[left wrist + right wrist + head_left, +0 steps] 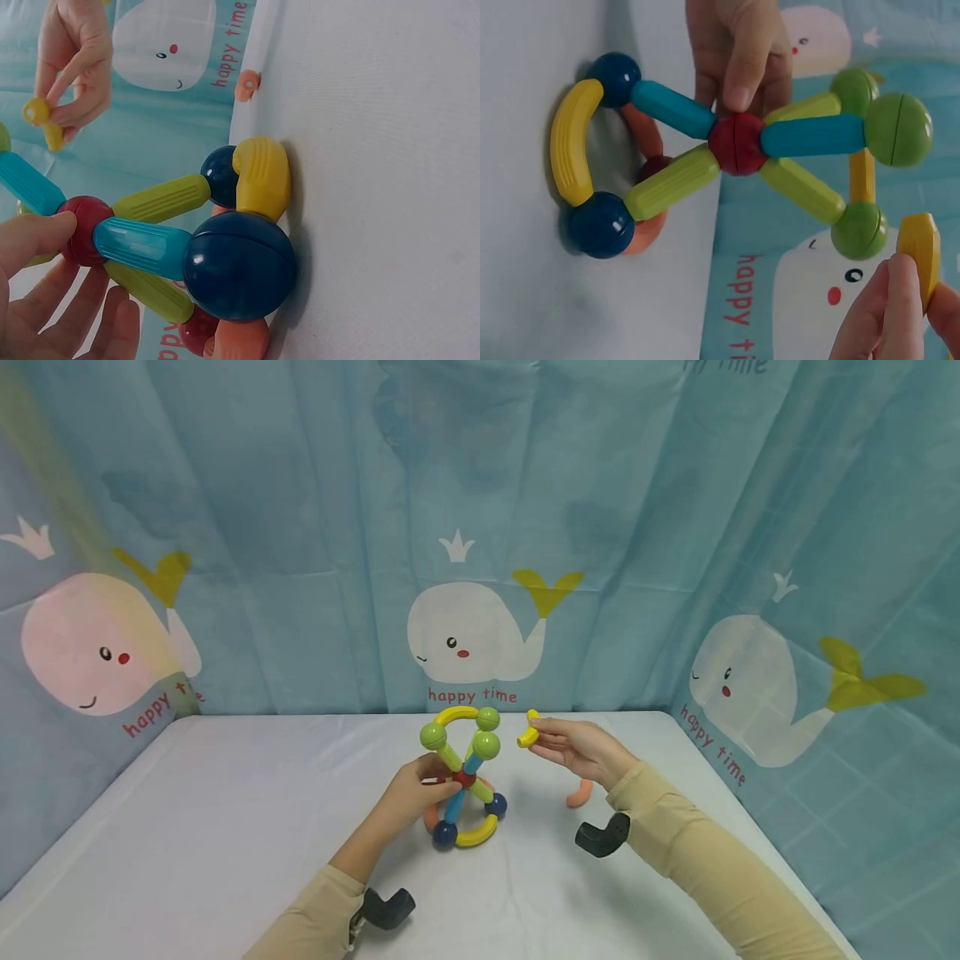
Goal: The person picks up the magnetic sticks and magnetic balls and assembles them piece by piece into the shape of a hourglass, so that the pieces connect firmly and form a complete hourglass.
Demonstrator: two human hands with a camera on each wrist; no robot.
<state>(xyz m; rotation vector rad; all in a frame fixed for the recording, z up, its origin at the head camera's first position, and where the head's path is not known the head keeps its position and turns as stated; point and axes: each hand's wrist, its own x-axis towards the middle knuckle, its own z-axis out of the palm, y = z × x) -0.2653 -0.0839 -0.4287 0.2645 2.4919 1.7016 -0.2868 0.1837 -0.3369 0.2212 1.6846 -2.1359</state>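
Observation:
A magnetic ball-and-stick structure (455,808) stands upright on the white table, narrow in the middle at a red ball (737,144). Its base ring joins dark blue balls (240,266) with curved yellow and orange sticks. Three green balls (898,130) sit at the top, two of them linked by a curved yellow stick (453,714). My left hand (411,792) holds the structure at the red ball, thumb against it. To the right of the top, my right hand (583,747) pinches a loose curved yellow stick (528,729), apart from the green balls.
A curved orange stick (581,793) lies on the table (247,827) below the right hand. Black wrist-camera mounts (603,836) stick out from both sleeves. A blue curtain (300,527) with whale prints hangs behind the table and along its sides.

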